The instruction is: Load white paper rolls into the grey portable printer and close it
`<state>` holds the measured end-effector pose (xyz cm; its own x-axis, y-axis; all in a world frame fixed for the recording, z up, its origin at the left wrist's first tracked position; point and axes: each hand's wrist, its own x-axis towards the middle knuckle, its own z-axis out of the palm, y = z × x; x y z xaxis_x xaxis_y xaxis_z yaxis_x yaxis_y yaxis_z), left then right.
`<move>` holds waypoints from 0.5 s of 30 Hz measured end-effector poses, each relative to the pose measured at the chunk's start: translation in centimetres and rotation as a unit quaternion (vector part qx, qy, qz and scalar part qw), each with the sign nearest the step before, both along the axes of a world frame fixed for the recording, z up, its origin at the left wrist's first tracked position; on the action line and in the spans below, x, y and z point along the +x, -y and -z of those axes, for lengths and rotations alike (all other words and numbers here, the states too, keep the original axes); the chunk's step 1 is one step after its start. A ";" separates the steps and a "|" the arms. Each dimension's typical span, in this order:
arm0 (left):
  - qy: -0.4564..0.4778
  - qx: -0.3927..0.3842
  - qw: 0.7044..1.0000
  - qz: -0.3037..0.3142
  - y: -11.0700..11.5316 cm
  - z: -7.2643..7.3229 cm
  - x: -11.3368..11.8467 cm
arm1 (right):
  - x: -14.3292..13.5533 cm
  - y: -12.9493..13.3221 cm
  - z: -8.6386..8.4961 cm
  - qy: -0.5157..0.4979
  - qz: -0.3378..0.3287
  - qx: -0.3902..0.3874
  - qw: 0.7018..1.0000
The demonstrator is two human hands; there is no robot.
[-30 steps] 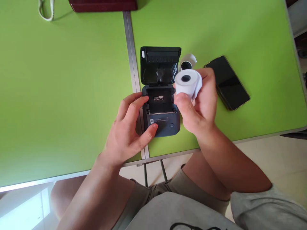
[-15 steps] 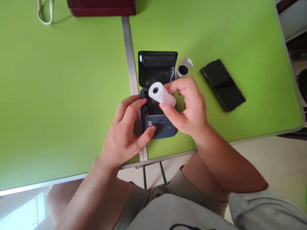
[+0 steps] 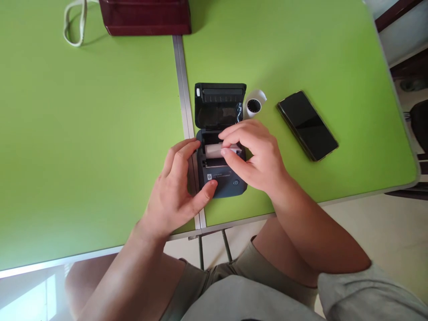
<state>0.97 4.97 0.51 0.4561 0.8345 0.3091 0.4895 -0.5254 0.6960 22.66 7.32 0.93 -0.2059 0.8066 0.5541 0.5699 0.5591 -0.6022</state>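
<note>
A small dark portable printer (image 3: 222, 189) lies on the table with its lid (image 3: 219, 113) raised. A white paper roll (image 3: 213, 151) sits sideways inside the printer's bay. My right hand (image 3: 256, 154) reaches over the bay from the right, its thumb and fingertips pinching the roll's paper; the roll's right end is partly hidden. On the left, my left hand (image 3: 179, 185) steadies the printer, fingertips at its left side and thumb on its front panel. Just behind my right hand, close to the lid, stands a second white roll (image 3: 253, 107) with a dark core.
A black phone (image 3: 307, 125) lies to the right. A dark red box (image 3: 147, 18) and a white cord loop (image 3: 75, 26) are at the far left. A metal seam (image 3: 180, 80) divides the green table (image 3: 100, 133), whose front edge runs just before my body.
My right hand has lowered the paper roll from above the printer into its bay, turning it sideways. My left hand stays at the printer. The view has shifted slightly.
</note>
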 end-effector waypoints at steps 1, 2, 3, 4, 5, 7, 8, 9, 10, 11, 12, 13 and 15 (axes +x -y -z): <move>0.000 -0.003 1.000 -0.001 0.0 0.0 0.0 | 0.0 -0.1 0.0 -0.009 -0.007 0.000 1.000; 0.001 -0.004 1.000 -0.003 0.0 0.0 0.0 | 0.0 -0.2 -0.1 -0.017 -0.013 0.005 1.000; 0.002 -0.003 1.000 -0.002 0.0 0.1 0.0 | 0.1 -0.2 -0.1 -0.025 -0.018 0.012 0.999; 0.006 -0.001 1.000 0.000 0.0 0.1 0.0 | 0.2 -0.3 -0.2 -0.035 -0.027 0.020 0.999; 0.010 0.002 1.000 0.004 0.0 0.1 0.0 | 0.3 -0.3 -0.4 -0.045 -0.041 0.027 0.998; 0.021 0.013 1.000 0.016 0.0 0.2 0.0 | 0.4 -0.2 -0.7 -0.062 -0.081 0.036 0.994; 0.023 0.018 0.999 0.022 0.0 0.2 0.0 | 0.5 -0.1 -0.9 -0.068 -0.106 0.036 0.991; 0.023 0.021 0.999 0.028 0.1 0.3 0.0 | 0.5 0.0 -1.0 -0.072 -0.128 0.033 0.989; 0.021 0.023 0.999 0.033 0.1 0.3 -0.1 | 0.6 0.1 -1.1 -0.073 -0.144 0.029 0.986; 0.014 0.023 0.999 0.039 0.1 0.3 -0.2 | 0.6 0.2 -1.2 -0.072 -0.153 0.023 0.985; 0.005 0.024 0.999 0.046 0.2 0.4 -0.2 | 0.7 0.2 -1.3 -0.072 -0.159 0.016 0.984; -0.004 0.025 0.998 0.053 0.2 0.4 -0.3 | 0.7 0.3 -1.3 -0.073 -0.166 0.011 0.983; -0.016 0.030 0.997 0.065 0.2 0.3 -0.4 | 0.7 0.2 -1.4 -0.090 -0.172 0.009 0.981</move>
<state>0.54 4.72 0.17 0.5703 0.7476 0.3405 0.4363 -0.6269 0.6455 23.36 7.10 2.30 -0.3620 0.6964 0.6197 0.2308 0.7110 -0.6643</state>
